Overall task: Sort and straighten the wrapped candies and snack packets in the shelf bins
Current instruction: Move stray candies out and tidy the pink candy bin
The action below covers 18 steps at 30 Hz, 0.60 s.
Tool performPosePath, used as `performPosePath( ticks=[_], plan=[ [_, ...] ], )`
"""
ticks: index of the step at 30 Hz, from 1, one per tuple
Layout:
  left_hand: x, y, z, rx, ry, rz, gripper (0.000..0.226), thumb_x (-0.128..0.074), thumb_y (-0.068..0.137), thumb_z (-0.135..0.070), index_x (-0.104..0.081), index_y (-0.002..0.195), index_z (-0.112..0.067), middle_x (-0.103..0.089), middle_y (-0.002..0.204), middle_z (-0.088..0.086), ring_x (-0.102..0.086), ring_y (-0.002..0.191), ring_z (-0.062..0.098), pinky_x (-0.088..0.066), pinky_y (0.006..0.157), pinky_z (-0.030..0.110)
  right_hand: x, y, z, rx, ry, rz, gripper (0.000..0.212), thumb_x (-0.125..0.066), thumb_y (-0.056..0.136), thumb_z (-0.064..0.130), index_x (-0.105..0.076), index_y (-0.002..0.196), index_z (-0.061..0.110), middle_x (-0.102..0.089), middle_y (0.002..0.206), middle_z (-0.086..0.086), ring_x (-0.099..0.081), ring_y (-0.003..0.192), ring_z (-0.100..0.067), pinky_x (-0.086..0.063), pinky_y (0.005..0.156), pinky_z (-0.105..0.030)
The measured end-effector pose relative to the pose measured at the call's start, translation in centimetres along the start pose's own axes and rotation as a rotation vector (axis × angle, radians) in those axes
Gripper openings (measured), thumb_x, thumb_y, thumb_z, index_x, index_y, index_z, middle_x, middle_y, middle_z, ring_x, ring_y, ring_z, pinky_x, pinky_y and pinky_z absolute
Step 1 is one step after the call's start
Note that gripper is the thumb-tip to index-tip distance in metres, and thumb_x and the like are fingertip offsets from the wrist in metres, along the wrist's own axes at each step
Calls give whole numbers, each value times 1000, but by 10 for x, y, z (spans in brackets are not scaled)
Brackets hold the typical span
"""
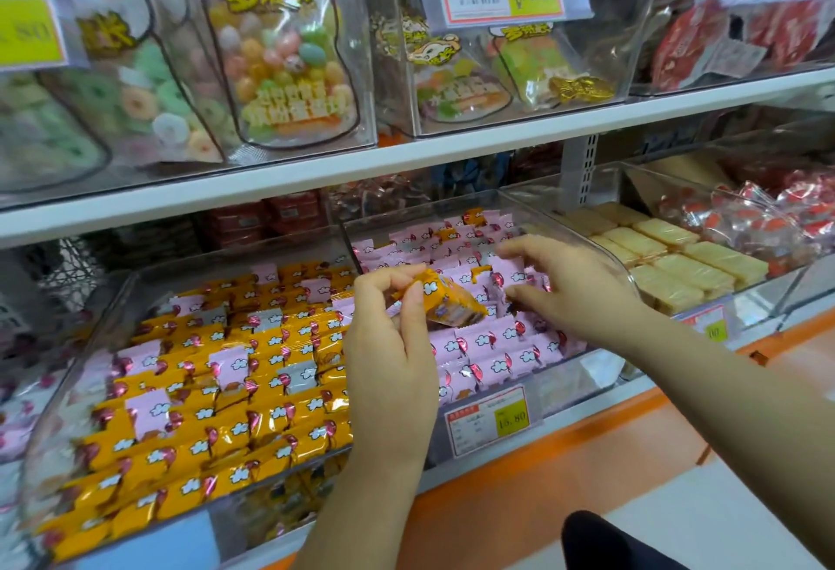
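My left hand (392, 343) pinches an orange wrapped candy (445, 300) and holds it above the divide between two clear bins. The left bin (72, 388) is packed with orange candies (217, 429), with a few pink candies (148, 411) mixed among them. The middle bin (601, 253) holds mostly pink candies (488, 343) and a few orange strays (474, 217) near the back. My right hand (571, 287) reaches into the pink bin with curled fingers touching the pink wrappers; whether it grips one I cannot tell.
A bin of pale yellow wafer packets (673, 262) stands to the right, then red-wrapped sweets (768, 221). Price tags (488, 420) hang on the bin fronts. The upper shelf (406, 153) carries bagged candies (284, 54) overhanging the bins. Below runs an orange ledge (587, 456).
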<state>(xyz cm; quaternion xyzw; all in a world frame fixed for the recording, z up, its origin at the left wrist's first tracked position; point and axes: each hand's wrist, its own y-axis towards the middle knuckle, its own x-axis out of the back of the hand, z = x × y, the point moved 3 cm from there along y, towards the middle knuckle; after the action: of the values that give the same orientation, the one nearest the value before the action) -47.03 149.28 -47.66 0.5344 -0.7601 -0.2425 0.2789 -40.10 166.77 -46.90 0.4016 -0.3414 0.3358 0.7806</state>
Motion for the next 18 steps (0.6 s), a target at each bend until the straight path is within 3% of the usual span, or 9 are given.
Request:
performPosePath(
  ticks=[3,5,7,11,14,16,18],
  plan=[
    [0,0,1,2,0,0,26,-46,96,-14,-42,89,-38,-55,93,-25,-55,91,-16,-43,69,1,1,-8,2,67,-106,-134,28,-61,88,15,-65,115,16,-64,112,3,-56,105,-16,-31,79,-12],
    [0,0,1,2,4,-2,26,-46,96,-14,-42,90,-39,-55,93,-25,-55,91,-16,-43,68,1,-5,-13,-1,120,-189,-68,21,-53,92,26,-70,96,15,-69,97,0,-59,94,-21,-40,79,-26],
    [-1,0,1,5,6,2,26,-46,96,-14,-41,90,-39,-55,92,-25,-55,90,-16,-43,67,1,-13,-17,-5,154,-286,55,42,-35,96,38,-64,77,15,-65,78,1,-56,82,-23,-38,72,-33],
    [-1,-1,-2,-5,3,10,27,-46,96,-13,-41,91,-39,-54,90,-25,-55,88,-19,-42,65,0,-18,-18,-9,83,-353,172,43,-26,100,36,-64,102,17,-63,103,10,-44,110,-15,-27,94,-32],
    [1,-3,-5,24,-35,21,26,-46,96,-13,-43,91,-38,-55,91,-24,-55,90,-18,-43,65,1,-17,-19,-5,91,-289,173,42,-28,99,36,-63,99,13,-64,96,5,-50,100,-19,-33,88,-32],
    [6,-5,-6,62,-76,8,22,-45,96,-15,-45,91,-37,-58,93,-22,-58,90,-13,-46,67,5,-12,-24,0,47,-86,55,36,-36,98,36,-66,97,17,-67,94,4,-56,92,-21,-38,80,-31],
    [13,-5,-5,116,-115,-34,16,-44,97,-20,-47,92,-35,-60,94,-17,-60,90,-6,-49,70,10,-7,-31,14,20,87,-57,32,-48,95,36,-61,120,21,-62,110,8,-54,104,-13,-39,85,-26]
  ],
)
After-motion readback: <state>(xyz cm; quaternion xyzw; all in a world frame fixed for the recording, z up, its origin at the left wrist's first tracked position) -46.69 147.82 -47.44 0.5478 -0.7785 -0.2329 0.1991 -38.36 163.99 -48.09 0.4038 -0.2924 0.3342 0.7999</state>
